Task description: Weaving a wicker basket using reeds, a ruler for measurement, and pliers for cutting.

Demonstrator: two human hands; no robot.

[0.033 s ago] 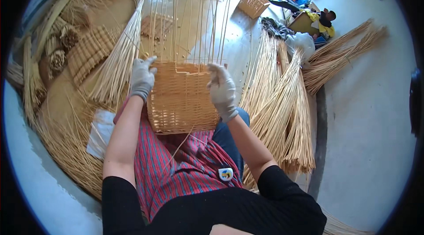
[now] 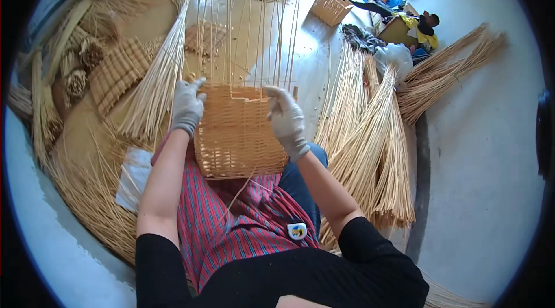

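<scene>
Had a half-woven wicker basket point(image 2: 240, 134) on the lap, just above a red striped apron point(image 2: 231, 233), with long thin stakes point(image 2: 263, 30) running from its far edge toward the top of the view. Rested the gloved left hand point(image 2: 188, 108) against the basket's far left corner, with fingers partly spread and bent near the edge; could not tell of a firm grip there. Held the gloved right hand point(image 2: 287, 120) over the far right part of the basket, half closed, with the forefinger reaching along the edge and the rest curled in; could not tell of anything pinched inside. Had a loose strand point(image 2: 236, 197) trailing from the near edge over the apron. Sat between tall rod bundles point(image 2: 384, 163) on the right and a woven mat point(image 2: 119, 74) on the left.
</scene>
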